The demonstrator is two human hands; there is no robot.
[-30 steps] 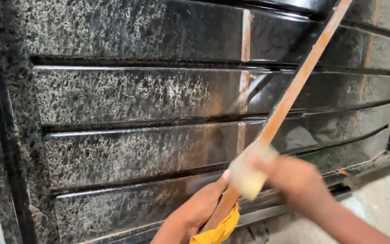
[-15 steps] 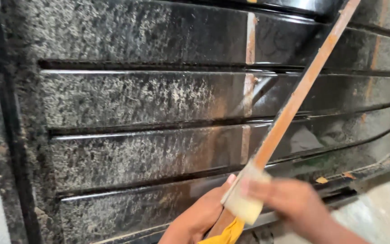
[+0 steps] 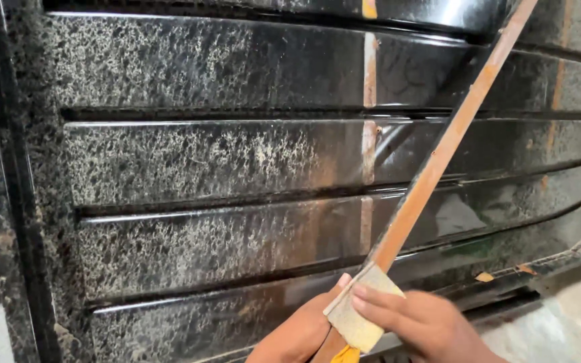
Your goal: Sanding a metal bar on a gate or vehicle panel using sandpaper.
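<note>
A long rusty orange metal strip [image 3: 438,158] leans diagonally from bottom centre up to the top right, in front of a black speckled louvred metal panel [image 3: 223,161]. My right hand [image 3: 421,326] presses a folded piece of beige sandpaper [image 3: 360,310] around the strip's lower part. My left hand [image 3: 300,333] grips the strip just below, at the bottom edge of the view. A bit of yellow cloth [image 3: 347,354] shows under the sandpaper.
The panel has horizontal slats with rust-coloured vertical streaks [image 3: 369,141]. A black frame post [image 3: 8,202] runs down the left. Pale concrete floor [image 3: 573,316] lies at the bottom right, with small debris flakes [image 3: 484,276] on the panel's base ledge.
My right hand with the sandpaper has slid down the strip toward my left hand. The camera has shifted slightly, so the panel sits a little lower in view.
</note>
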